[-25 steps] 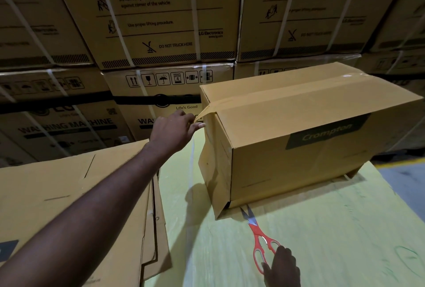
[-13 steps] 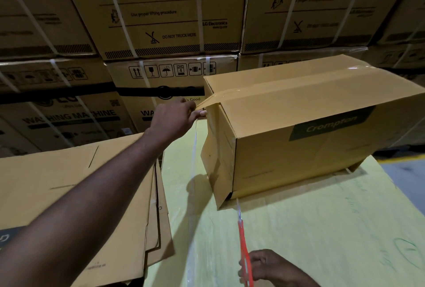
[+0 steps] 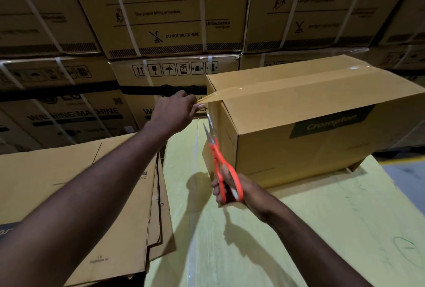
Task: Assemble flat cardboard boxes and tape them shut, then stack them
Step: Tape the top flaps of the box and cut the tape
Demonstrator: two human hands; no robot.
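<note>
An assembled brown cardboard box (image 3: 310, 139) with a dark "Crompton" label lies on the yellow-green table (image 3: 322, 229). A strip of clear tape (image 3: 230, 94) runs along its top seam and off the left end. My left hand (image 3: 172, 111) pinches that taut tape just left of the box's top corner; any roll is hidden. My right hand (image 3: 234, 190) grips orange-handled scissors (image 3: 218, 158), blades pointing up beside the box's left end, tips just below the stretched tape.
A stack of flat brown cardboard boxes (image 3: 80, 194) lies on the left under my left arm. Large strapped appliance cartons (image 3: 172, 22) form a wall behind the table. Grey floor with a yellow line (image 3: 404, 167) shows at the right.
My right hand picked the scissors up off the table and raised them, blades up, to the box's left end. The left hand kept holding the tape taut.
</note>
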